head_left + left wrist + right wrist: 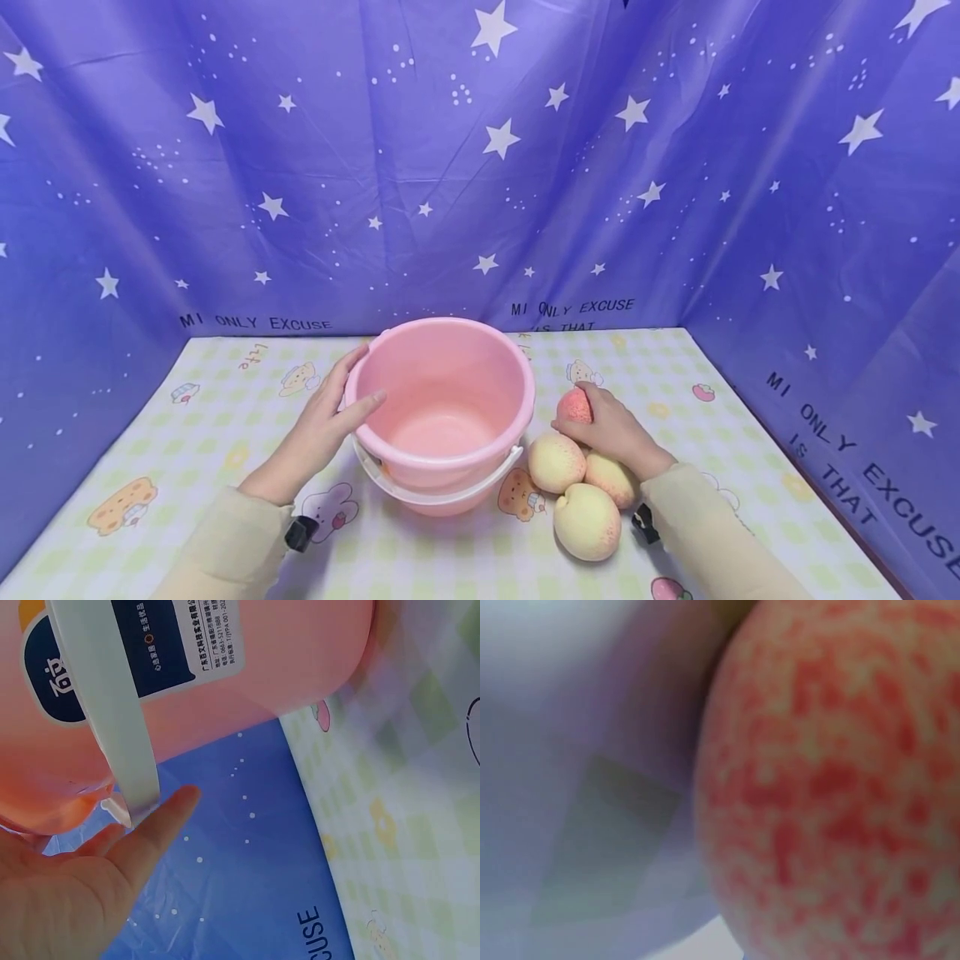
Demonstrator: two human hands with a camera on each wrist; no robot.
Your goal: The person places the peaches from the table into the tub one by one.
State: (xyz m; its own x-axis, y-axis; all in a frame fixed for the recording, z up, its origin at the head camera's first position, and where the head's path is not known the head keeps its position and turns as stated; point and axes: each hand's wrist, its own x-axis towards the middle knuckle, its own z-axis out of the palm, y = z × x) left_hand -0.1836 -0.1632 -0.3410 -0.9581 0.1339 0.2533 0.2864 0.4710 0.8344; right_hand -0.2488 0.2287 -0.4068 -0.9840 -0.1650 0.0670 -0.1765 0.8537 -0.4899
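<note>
At the left of the frame a cream sleeve (243,533) comes in from the lower edge, with a small black device (302,533) under the wrist. From it my left hand (326,421) reaches up toward the centre, holding the pink bucket (438,367) by the left part of its rim: my thumb lies over the edge on the inside and my fingers are on the outside. The bucket stands upright on the checked tabletop (195,442), in the lower middle of the frame. Its white handle (480,485) hangs down across the front; in the left wrist view it passes close by my fingers, and a printed label (217,645) shows on the bucket at upper left.

Just right of the bucket, three pale yellow peaches sit bunched together: the left peach (557,463), the front peach (587,525) lowest in the frame, and the back peach (611,479), partly under my right wrist. Above them my right hand (611,425) grips the red peach (574,405), thumb below it and fingers over the top. In the right wrist view, red-mottled fruit fills the right half; I cannot tell which peach that is. A second cream sleeve and black device (645,523) follow at lower right. Blue star-printed cloth (420,142) spans the frame's upper part and runs down its right side.
</note>
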